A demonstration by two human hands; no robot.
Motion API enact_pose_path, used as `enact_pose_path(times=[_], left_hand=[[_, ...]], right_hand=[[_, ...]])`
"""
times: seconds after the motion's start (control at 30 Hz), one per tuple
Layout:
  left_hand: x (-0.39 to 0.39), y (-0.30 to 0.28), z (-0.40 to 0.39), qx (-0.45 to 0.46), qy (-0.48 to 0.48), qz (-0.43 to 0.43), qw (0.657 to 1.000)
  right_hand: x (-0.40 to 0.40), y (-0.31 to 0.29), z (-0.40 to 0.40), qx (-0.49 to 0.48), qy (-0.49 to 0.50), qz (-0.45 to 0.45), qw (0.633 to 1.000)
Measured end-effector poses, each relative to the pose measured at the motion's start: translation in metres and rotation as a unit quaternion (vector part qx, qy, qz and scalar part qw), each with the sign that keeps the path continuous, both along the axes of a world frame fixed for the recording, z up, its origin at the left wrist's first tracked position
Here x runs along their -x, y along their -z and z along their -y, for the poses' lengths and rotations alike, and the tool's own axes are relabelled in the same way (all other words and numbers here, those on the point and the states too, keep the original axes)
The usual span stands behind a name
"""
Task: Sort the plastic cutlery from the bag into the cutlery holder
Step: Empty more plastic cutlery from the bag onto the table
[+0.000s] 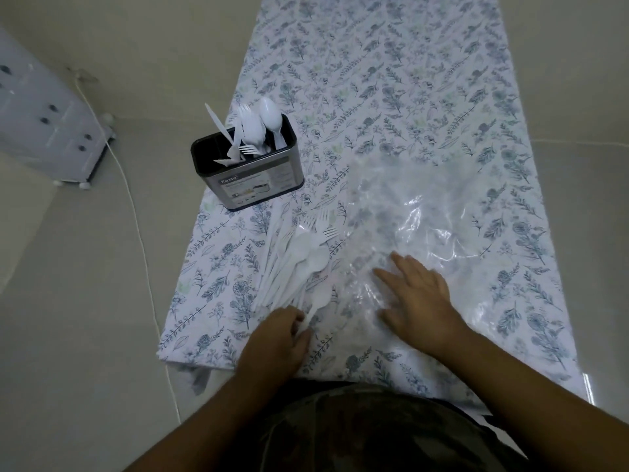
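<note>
My left hand (282, 335) pinches light, slippery cutlery (296, 264) by its stiff handles while my right hand (418, 301) lies flat, fingers spread, on the limp bag (425, 216).

hands (347, 311) touch cutlery pile (299, 264) and bag (418, 226).

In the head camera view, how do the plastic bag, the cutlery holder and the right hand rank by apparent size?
1. plastic bag
2. cutlery holder
3. right hand
Holder and hand look close, and the hand is nearer the camera, so their order is unsure.
</note>
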State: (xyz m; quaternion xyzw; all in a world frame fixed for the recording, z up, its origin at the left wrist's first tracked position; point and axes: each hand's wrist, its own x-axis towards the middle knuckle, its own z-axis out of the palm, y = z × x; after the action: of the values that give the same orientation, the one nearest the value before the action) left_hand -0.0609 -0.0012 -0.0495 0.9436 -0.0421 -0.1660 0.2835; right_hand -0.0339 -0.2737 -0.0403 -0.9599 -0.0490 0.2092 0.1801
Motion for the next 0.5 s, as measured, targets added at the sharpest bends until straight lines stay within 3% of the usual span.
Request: enact_pose_path(times=[0.17, 0.3, 0.5], left_hand=[[-0.017, -0.005, 0.026, 0.069, -0.018, 0.023, 0.997], [-0.030, -0.011, 0.025, -0.012, -0.044, 0.138, 0.989], [-0.057, -0.006, 0.017, -0.096, -0.136, -0.029, 0.986]], right_hand=[[0.006, 0.010, -0.008, 0.052, -0.028, -0.032, 0.998], [0.012, 0.004, -0.008, 0.036, -0.026, -0.002, 0.999], [0.008, 0.005, -0.019, 0.052, -0.030, -0.021, 0.998]])
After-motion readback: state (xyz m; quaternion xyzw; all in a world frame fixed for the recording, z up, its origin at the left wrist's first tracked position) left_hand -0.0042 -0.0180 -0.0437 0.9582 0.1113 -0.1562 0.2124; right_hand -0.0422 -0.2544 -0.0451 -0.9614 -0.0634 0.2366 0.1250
